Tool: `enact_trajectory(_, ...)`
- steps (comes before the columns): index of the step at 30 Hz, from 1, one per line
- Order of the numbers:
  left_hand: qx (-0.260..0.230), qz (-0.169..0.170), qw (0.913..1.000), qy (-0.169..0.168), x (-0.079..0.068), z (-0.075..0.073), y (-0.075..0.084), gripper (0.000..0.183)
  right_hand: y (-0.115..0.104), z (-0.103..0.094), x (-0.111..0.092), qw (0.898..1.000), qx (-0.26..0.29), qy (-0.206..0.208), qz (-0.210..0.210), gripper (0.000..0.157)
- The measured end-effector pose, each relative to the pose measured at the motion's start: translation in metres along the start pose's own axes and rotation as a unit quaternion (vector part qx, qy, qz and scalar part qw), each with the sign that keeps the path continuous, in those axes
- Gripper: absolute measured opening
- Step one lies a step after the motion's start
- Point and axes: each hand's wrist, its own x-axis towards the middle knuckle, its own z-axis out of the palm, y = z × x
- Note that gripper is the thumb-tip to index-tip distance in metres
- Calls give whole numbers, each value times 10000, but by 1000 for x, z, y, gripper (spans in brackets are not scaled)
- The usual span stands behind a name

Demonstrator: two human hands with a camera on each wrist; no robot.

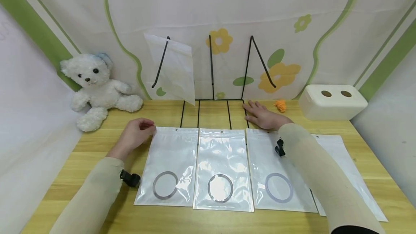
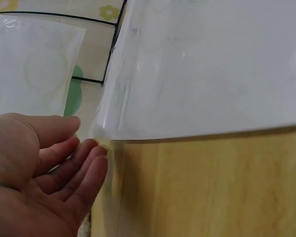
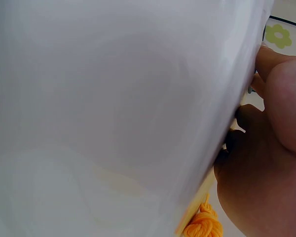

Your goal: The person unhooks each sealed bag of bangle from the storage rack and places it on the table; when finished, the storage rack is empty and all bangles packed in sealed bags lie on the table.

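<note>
At the top left corner of the leftmost white zip bag (image 1: 169, 154) is my left hand (image 1: 135, 133), its fingers loosely bent. The left wrist view shows a gap between thumb and fingers, with fingertips by the bag corner. My right hand (image 1: 265, 117) lies with fingers spread at the right side of the black wire rack (image 1: 212, 99). A middle zip bag (image 1: 222, 161) and a third zip bag (image 1: 276, 161) lie alongside, each with a ring outline; a fourth zip bag (image 1: 338, 154) is partly under my right forearm. One white bag (image 1: 178, 68) hangs on the rack's left prong.
A white teddy bear (image 1: 97, 89) sits at the back left. At the back right stands a white box (image 1: 331, 102) with two round holes, beside a small orange yarn bundle (image 1: 280, 105). A flowered cloth (image 1: 276, 3) rises behind the wooden table (image 1: 162, 223).
</note>
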Motion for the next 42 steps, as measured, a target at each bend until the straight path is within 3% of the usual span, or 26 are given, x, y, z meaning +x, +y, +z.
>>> enact_trajectory(5,-343,203,9987,304,1,-9,4,45,-3,-1,-1,10000,6,-22,-60,69)
enact_trajectory(10,-786,318,9927,864,7,-21,21,47,-2,-1,0,10000,-15,-7,-64,68)
enact_trajectory(14,-1287,400,9824,1291,15,-33,39,46,1,0,0,10000,-14,-14,-31,69)
enact_trajectory(18,-1904,624,9662,1622,28,-44,55,39,2,0,0,10000,-25,-7,-33,69)
enact_trajectory(21,-2386,840,9514,1759,37,-49,68,30,0,-1,-1,10000,17,-7,-47,69)
enact_trajectory(24,-2614,942,9429,1836,45,-53,79,25,-1,0,-1,10000,46,-6,-32,68)
enact_trajectory(34,-2861,1112,9236,2295,67,-66,115,34,-4,0,-2,9999,93,30,-124,69)
enact_trajectory(42,-3104,1140,9146,2326,81,-78,141,42,15,6,5,9985,372,108,-388,77)
